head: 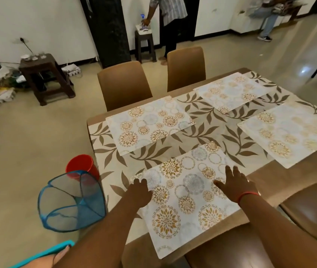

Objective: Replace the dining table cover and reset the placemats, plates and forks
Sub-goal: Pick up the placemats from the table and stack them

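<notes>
where the floor runs along the left of the view, a dark stool (46,78) stands by the wall with small cups on top, and nearer the camera a red bucket (82,167) sits just behind a blue mesh basket (71,200), both close beside the corner of the bench (281,180). over the bench lies a leaf-patterned table cover (202,132), beige with brown sprigs, leaving a bare brown margin along the near edge. four placemats with round floral prints rest on the cover. the far-left placemat (149,122) lies in front of a tan chair (123,84). the near placemat (184,200) sits slightly askew, its near end reaching over the bare margin. the left hand (139,192) lies flat and open on that mat's left edge, palm down, fingers spread, gripping nothing. the right hand (235,185), with a red band at the wrist, also rests open and palm down on the mat's right side. further right, the far-right placemat (231,91) lies before a second tan chair (185,67), and the near-right placemat (289,132) reaches the picture's edge. behind the chairs a standing person (170,20) is beside a small stool (145,43).
</notes>
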